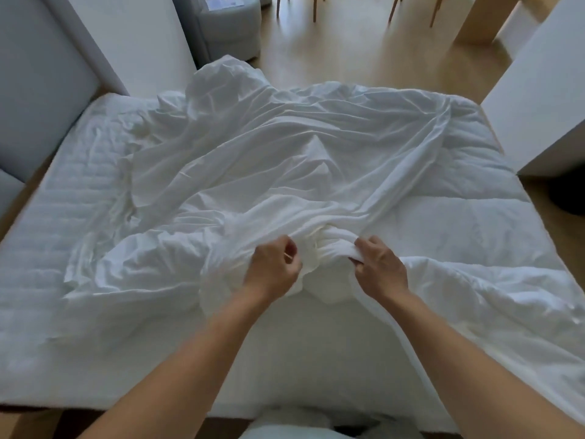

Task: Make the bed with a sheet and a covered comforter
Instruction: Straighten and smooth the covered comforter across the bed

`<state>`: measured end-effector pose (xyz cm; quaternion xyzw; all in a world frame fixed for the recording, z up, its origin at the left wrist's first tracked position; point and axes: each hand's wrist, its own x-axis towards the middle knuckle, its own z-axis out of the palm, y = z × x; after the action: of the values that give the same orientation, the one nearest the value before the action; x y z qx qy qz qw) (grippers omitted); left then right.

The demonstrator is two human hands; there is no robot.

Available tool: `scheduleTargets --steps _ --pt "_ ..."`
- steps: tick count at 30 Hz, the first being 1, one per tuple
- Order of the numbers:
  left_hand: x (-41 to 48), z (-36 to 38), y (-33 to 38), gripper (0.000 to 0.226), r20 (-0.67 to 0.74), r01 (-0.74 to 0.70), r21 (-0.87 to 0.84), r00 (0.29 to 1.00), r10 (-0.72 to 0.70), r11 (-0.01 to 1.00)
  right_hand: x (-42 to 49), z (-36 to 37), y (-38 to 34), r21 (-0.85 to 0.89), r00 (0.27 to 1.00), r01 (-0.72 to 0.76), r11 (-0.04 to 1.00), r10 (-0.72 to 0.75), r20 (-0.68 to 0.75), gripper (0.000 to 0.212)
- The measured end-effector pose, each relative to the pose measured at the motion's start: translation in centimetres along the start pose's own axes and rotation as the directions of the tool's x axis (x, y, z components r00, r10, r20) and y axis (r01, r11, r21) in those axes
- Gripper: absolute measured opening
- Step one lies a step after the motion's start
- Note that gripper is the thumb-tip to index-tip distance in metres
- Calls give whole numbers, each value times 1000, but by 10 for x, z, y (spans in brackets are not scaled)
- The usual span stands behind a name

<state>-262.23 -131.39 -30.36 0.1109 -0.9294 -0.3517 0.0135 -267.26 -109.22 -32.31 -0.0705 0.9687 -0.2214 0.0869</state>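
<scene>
Two bare hands work at the lower middle of the frame, forearms reaching up from the bottom edge. My left grip (273, 268) has its fingers curled and pinches a fold of the thin white cloth (269, 153). My right grip (380, 267), just beside it, has its fingers curled into a bunched wad (329, 250) of the same white fabric. The wad sits between the two hands, and both touch it.

I cannot tell whether the cloth is the sheet or the cover. It lies rumpled across the middle of the bed (47, 264), with creases fanning from the wad toward the far edge, and a heaped corner rises at the upper middle. Left of it the quilted top of the bed shows bare.

On the right side of the frame lies the puffy comforter (459, 223), running from the far right corner of the bed down to the lower right, where it passes under my right forearm. The cloth overlaps its inner edge.

In the upper left stands a grey padded panel (34, 90) with a white wall (142, 42) beside it. A grey armchair (228, 26) sits at the top, with wooden chair legs (392, 7) to its right on the wood floor (348, 52). A white cabinet (538, 99) fills the upper right.
</scene>
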Motion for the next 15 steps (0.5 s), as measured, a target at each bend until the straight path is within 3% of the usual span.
scheduleTargets --steps 2,4,8,11,13,15 --pt "27 31 2 54 376 -39 74 926 8 996 -1 4 0 2 1000 -3 1000 3 -16 8" --pt "53 53 -2 71 481 -47 194 875 -53 980 -2 6 1 5 1000 -3 1000 3 -15 11" --pt "83 53 -8 16 359 63 168 926 -121 984 -1 4 14 7 999 15 1000 -16 34 14" --pt "83 30 -15 23 131 286 -43 952 -278 957 6 -4 29 3 997 29 1000 -29 76 14" --pt "75 14 -23 24 27 402 -286 911 -412 870 9 -6 35 17 996 35 999 -36 80 21" --pt "63 1 -22 19 7 437 -393 881 -472 809 13 -7 37 34 996 35 999 -38 81 30"
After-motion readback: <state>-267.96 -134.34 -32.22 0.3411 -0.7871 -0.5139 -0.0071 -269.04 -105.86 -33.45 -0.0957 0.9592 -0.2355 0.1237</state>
